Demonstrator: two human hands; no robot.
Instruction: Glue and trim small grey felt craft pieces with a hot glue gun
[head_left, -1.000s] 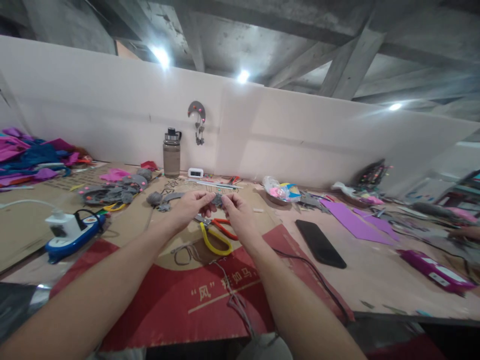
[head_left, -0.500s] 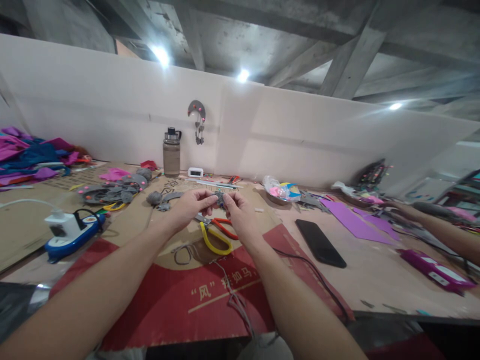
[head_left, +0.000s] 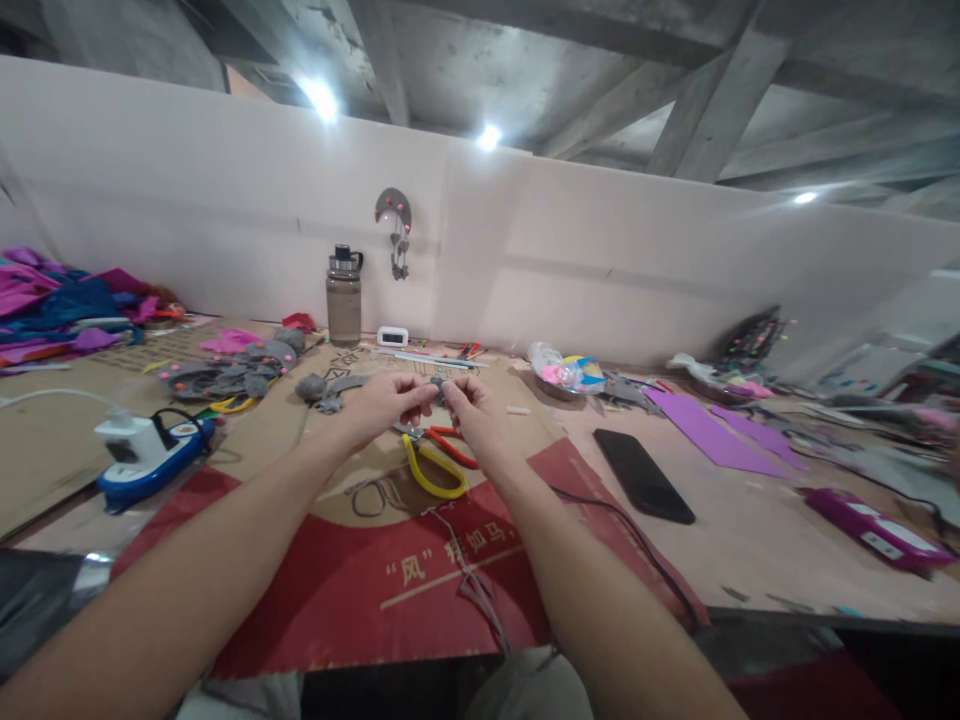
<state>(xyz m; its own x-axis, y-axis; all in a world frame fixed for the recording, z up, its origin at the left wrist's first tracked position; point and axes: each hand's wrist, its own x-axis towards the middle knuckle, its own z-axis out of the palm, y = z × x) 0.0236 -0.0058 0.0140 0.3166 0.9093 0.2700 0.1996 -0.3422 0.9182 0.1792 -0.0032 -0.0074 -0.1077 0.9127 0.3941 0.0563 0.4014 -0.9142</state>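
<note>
Both my hands meet above the cardboard sheet [head_left: 315, 590]. My left hand [head_left: 386, 403] and my right hand [head_left: 474, 412] each pinch the same small grey felt piece [head_left: 437, 387], fingers closed on it. Below them lie yellow-handled scissors [head_left: 431, 474] and orange-handled pliers [head_left: 452, 446]. A loop of grey cord [head_left: 375, 494] lies on the cardboard just left of the scissors, and a thin grey string [head_left: 469, 580] trails toward me.
A black phone [head_left: 643, 474] lies at right, a blue and white glue gun base [head_left: 146, 455] at left. Grey felt pieces [head_left: 232, 375], a water bottle [head_left: 343, 300], purple sheets [head_left: 701, 428], a purple box [head_left: 877, 522] and bright cloth [head_left: 56, 305] ring the table.
My hands stay together on the grey piece, fingers shifting slightly. The view tilted a little. Another person's arm that reached in at the right half a second ago is gone.
</note>
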